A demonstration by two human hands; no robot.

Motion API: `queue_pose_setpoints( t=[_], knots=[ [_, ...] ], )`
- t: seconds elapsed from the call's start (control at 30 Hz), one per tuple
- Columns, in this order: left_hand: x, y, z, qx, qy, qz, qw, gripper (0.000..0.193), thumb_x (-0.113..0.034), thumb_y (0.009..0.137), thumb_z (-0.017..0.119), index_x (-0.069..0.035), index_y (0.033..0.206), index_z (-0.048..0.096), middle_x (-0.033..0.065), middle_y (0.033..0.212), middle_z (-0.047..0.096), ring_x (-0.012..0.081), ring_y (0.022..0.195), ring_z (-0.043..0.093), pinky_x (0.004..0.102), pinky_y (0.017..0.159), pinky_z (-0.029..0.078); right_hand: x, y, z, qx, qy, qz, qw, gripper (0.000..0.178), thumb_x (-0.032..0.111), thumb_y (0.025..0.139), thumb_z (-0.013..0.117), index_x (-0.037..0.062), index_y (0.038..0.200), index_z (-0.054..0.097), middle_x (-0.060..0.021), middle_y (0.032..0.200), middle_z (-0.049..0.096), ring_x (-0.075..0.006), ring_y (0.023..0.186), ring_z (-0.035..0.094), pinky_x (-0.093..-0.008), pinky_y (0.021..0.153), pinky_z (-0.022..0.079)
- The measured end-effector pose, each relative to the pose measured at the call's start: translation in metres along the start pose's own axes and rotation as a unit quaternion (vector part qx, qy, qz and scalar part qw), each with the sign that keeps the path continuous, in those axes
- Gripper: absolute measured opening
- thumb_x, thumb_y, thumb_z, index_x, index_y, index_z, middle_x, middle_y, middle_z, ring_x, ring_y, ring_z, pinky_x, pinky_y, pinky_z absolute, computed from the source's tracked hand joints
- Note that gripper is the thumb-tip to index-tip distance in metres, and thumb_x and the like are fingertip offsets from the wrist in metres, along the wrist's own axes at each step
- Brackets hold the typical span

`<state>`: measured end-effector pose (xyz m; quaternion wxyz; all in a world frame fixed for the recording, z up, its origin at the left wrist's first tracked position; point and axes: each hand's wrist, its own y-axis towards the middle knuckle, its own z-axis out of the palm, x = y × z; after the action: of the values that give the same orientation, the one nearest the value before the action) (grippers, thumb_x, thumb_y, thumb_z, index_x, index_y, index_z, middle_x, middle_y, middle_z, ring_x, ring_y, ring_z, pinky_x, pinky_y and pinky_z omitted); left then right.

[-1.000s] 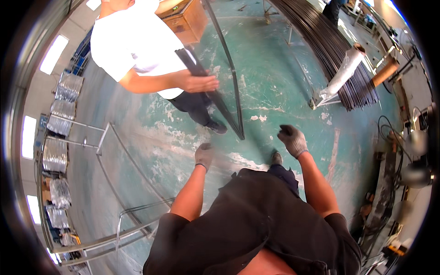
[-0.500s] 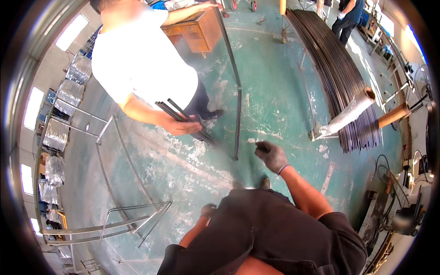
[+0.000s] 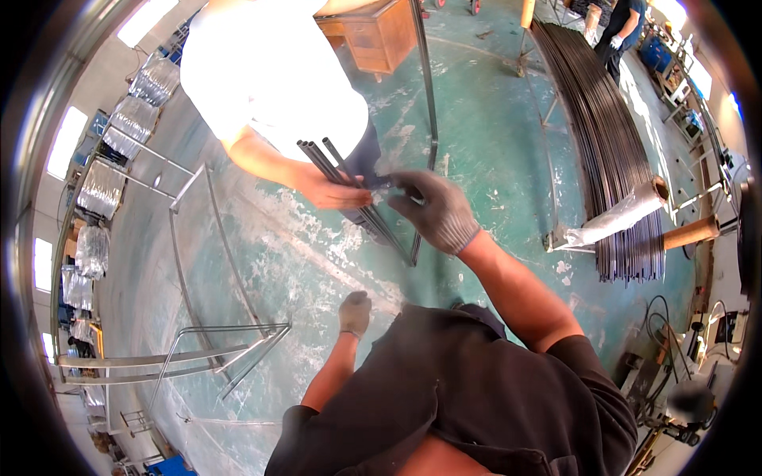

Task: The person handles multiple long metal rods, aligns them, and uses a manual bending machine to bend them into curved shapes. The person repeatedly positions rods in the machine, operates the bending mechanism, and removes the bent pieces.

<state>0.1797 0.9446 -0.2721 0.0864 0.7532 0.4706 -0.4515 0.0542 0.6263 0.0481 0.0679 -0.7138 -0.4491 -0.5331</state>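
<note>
My right hand [image 3: 441, 213], in a grey work glove, reaches out at chest height. Its thumb and fingers are parted around a gap beside a bundle of dark metal tubes [image 3: 321, 163]; whether it touches them I cannot tell. A person in a white shirt grips those tubes with one hand [image 3: 333, 189], and their ends slant down toward the floor. Close beyond my right hand stands a long bent dark metal tube [image 3: 429, 87]. My left hand [image 3: 355, 313], also gloved, hangs low on the left with its fingers curled in and nothing seen in them.
Many long dark tubes [image 3: 599, 135] lie stacked on a rack at the right, beside a plastic-wrapped roll [image 3: 615, 216]. Bent metal frames [image 3: 230, 329] stand at the left. Behind the person is a wooden desk [image 3: 373, 40]. Another worker [image 3: 623, 32] stands far right.
My right hand has risen and moved forward and left to the tubes. My left hand has come up and forward. The person's tube bundle appears farther right.
</note>
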Motion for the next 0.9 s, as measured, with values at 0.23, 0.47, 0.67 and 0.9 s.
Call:
queue_pose_setpoints(
  t=[0.23, 0.47, 0.67, 0.9],
  knots=[
    [-0.153, -0.003, -0.009, -0.096, -0.131, 0.021, 0.986, 0.025, -0.017, 0.098, 0.066, 0.0, 0.115, 0.072, 0.0041, 0.097, 0.073, 0.0118, 0.091, 0.065, 0.0287, 0.087, 0.052, 0.009, 0.08, 0.034, 0.095, -0.094, -0.131, 0.982, 0.023, 0.032, 0.09, 0.07, 0.0094, 0.096, 0.074, -0.0151, 0.085, 0.07, -0.035, 0.08, 0.07, -0.045, 0.071, 0.055],
    [-0.196, -0.049, 0.064, -0.194, -0.263, -0.052, 0.944, 0.024, -0.002, 0.094, 0.069, 0.004, 0.117, 0.068, 0.008, 0.098, 0.071, 0.0143, 0.084, 0.067, 0.0283, 0.077, 0.057, -0.018, 0.085, 0.018, 0.089, -0.026, -0.233, 0.968, 0.025, 0.031, 0.094, 0.067, 0.006, 0.088, 0.065, -0.0154, 0.079, 0.067, -0.0371, 0.074, 0.068, -0.0495, 0.065, 0.052],
    [-0.24, -0.12, 0.131, -0.192, -0.308, -0.13, 0.923, 0.027, -0.001, 0.092, 0.067, 0.005, 0.118, 0.067, 0.0099, 0.1, 0.072, 0.0171, 0.085, 0.07, 0.0308, 0.077, 0.058, -0.043, 0.055, -0.074, 0.03, -0.019, -0.228, 0.973, 0.012, 0.015, 0.093, 0.07, 0.0047, 0.093, 0.065, -0.0128, 0.075, 0.064, -0.035, 0.067, 0.065, -0.0459, 0.058, 0.051],
    [-0.232, -0.085, 0.161, -0.093, -0.216, -0.076, 0.969, 0.024, -0.01, 0.095, 0.068, 0.003, 0.115, 0.07, 0.007, 0.098, 0.073, 0.0136, 0.087, 0.067, 0.0288, 0.08, 0.054, -0.073, -0.047, -0.252, 0.005, -0.027, -0.168, 0.985, 0.017, -0.008, 0.084, 0.074, 0.0007, 0.096, 0.066, -0.0134, 0.083, 0.07, -0.0276, 0.073, 0.07, -0.0362, 0.067, 0.056]
  ],
)
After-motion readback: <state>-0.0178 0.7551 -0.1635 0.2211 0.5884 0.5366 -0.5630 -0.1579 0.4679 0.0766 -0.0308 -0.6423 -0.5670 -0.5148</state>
